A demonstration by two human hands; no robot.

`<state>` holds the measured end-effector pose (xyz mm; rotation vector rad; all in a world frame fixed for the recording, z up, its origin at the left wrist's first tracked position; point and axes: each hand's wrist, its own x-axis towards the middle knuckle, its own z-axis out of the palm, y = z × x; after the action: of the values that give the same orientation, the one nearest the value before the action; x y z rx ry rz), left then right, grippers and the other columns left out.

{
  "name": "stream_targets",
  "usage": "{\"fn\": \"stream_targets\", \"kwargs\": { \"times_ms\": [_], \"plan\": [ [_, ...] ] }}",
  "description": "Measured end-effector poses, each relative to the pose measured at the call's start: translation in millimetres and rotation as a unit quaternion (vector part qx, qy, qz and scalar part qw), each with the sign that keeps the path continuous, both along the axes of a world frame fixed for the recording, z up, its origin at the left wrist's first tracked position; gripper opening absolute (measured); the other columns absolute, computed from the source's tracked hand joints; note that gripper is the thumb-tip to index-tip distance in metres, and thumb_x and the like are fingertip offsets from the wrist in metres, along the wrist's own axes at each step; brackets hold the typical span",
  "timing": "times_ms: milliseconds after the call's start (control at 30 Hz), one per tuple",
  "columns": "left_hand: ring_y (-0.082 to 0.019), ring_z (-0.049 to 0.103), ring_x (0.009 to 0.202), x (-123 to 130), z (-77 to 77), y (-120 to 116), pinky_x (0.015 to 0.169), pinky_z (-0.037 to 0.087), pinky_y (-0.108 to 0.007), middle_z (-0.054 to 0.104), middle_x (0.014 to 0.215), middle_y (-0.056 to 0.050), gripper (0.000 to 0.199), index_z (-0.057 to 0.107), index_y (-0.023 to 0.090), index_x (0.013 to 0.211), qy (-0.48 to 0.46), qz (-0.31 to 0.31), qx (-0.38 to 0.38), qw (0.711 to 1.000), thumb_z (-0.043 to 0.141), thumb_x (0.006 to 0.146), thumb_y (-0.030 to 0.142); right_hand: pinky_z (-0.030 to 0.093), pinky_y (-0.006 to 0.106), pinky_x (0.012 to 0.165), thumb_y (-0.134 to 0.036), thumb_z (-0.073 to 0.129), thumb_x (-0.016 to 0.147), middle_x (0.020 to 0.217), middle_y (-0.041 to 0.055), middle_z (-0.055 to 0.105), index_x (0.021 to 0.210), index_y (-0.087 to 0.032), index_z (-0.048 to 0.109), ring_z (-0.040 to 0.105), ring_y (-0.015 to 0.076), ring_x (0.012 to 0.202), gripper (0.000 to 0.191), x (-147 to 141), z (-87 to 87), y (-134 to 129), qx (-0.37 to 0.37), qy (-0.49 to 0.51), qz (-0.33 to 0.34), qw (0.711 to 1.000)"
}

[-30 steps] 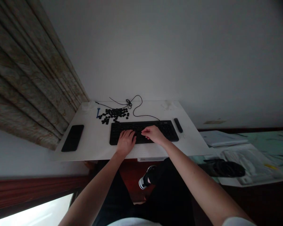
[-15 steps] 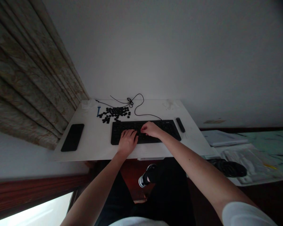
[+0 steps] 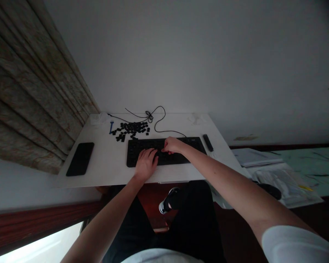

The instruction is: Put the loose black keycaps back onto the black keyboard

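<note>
A black keyboard (image 3: 192,146) lies on a white desk (image 3: 109,160), with both my hands on it. My left hand (image 3: 146,165) rests over the lower left keys with its fingers spread, holding nothing I can see. My right hand (image 3: 173,145) reaches the upper middle keys, fingertips bunched; anything between them is too small to tell. Beyond the keyboard lies a heap of loose black keycaps (image 3: 131,129), with a small blue tool (image 3: 111,127) at its left end. A thin black cable (image 3: 160,122) runs from the keyboard's far edge and is knotted near the heap.
A black phone (image 3: 80,159) lies at the desk's left, and a slim black stick-like device (image 3: 208,143) lies right of the keyboard. A patterned curtain (image 3: 30,91) hangs at the left. Papers (image 3: 282,182) and a dark object lie lower right, beyond the desk edge.
My right hand has moved farther up the keyboard toward its far edge. My left hand has shifted only slightly. The whole view has drifted a little, with the desk sitting higher and farther left.
</note>
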<state>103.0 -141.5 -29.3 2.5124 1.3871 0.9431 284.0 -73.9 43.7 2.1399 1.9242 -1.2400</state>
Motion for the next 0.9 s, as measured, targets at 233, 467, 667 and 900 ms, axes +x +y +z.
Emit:
{"fn": "stream_targets", "kwargs": {
  "times_ms": [233,467,667,900],
  "plan": [
    [-0.025,0.061,0.113,2,3.5,1,0.109,0.041,-0.048,0.066,0.122,-0.010,0.031,0.060,0.021,0.124,0.023,0.002,-0.014,1.000,0.050,0.095,0.027,0.046,0.022,0.046,-0.018,0.078,0.074,0.046,0.0025,0.061,0.064,-0.012,0.065,0.060,0.0143,0.047,0.017,-6,-1.9,4,-0.013,-0.043,0.025,0.999],
    [-0.025,0.061,0.110,-3,2.3,1,0.102,0.046,-0.046,0.067,0.117,-0.011,0.028,0.061,0.020,0.120,0.005,0.018,-0.003,1.000,0.049,0.095,0.025,0.042,0.024,0.056,-0.035,0.070,0.083,0.064,0.0025,0.067,0.074,-0.018,0.061,0.060,0.0137,0.056,0.022,32,-12.4,-15,0.230,0.039,-0.084,0.969],
    [-0.026,0.061,0.110,0,0.9,-2,0.102,0.046,-0.046,0.066,0.115,-0.011,0.025,0.063,0.019,0.116,0.002,0.043,0.004,0.999,0.050,0.094,0.024,0.039,0.032,0.070,-0.039,0.047,0.096,0.077,0.0084,0.065,0.080,-0.019,0.058,0.057,0.0221,0.075,0.029,80,-53.2,-69,0.481,-0.127,-0.184,0.848],
    [-0.025,0.055,0.120,-19,16.4,32,0.106,0.043,-0.044,0.060,0.126,-0.011,0.026,0.064,0.021,0.115,-0.002,0.063,-0.003,0.998,0.049,0.095,0.027,0.035,0.036,0.081,-0.035,0.044,0.097,0.088,0.0109,0.064,0.086,-0.017,0.062,0.054,0.0249,0.087,0.028,88,-75.2,-86,0.511,-0.165,-0.104,0.837]
  ]
}}
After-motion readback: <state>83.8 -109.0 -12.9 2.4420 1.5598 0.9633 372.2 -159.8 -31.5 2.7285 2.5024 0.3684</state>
